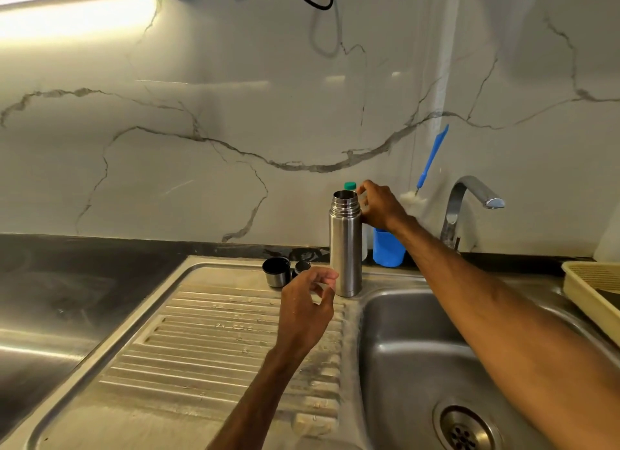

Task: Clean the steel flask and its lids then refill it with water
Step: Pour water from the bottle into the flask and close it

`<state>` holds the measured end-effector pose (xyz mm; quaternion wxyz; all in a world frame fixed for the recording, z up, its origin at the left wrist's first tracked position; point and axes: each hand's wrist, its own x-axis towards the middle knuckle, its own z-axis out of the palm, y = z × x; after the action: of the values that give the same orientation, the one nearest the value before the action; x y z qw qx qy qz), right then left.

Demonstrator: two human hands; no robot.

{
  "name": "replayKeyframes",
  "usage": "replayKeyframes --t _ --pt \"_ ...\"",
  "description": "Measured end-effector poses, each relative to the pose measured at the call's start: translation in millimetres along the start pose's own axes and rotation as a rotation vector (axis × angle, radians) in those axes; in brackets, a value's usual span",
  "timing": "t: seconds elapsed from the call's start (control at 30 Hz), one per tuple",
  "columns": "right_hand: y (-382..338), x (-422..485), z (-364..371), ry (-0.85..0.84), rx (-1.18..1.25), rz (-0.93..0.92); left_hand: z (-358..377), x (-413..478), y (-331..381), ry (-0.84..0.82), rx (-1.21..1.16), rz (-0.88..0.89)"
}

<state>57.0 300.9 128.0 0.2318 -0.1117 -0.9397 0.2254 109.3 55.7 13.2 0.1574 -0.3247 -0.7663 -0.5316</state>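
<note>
One open cylindrical steel flask (345, 248), upright. Two lids beside it: steel cup lid (276, 272), black stopper (302, 267). Left hand (307, 312) loosely curled, empty. Right hand (380, 209) behind flask neck; cannot tell its grip.

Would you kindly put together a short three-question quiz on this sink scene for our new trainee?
1. True or false: the steel flask stands upright with its mouth uncovered.
2. Where are the steel cup lid and the black stopper? A screwed onto the flask; B on the drainboard, left of the flask; C inside the flask.
3. Fill in: the right hand grips the green-capped bottle behind the flask, while the left hand holds ____.
Key: 1 true; 2 B; 3 nothing.
</note>
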Motion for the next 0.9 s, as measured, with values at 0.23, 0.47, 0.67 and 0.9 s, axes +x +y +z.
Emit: replayKeyframes --t 0.23,0.47,0.67,0.9 --pt "2.7 -3.8 1.1 0.037 -0.016 0.033 1.0 0.2 0.8 -0.005 0.001 -0.005" --pt "3.2 -4.8 2.0 0.007 -0.044 0.091 2.1 -1.9 1.7 -0.014 0.011 0.006" --pt "-3.6 -6.6 -0.2 0.047 -0.068 0.104 1.0 -0.8 0.5 0.007 0.033 -0.004" --pt "-20.2 -37.3 -17.2 0.1 -0.104 0.086 -2.6 3.1 -0.3 0.027 0.072 -0.026"
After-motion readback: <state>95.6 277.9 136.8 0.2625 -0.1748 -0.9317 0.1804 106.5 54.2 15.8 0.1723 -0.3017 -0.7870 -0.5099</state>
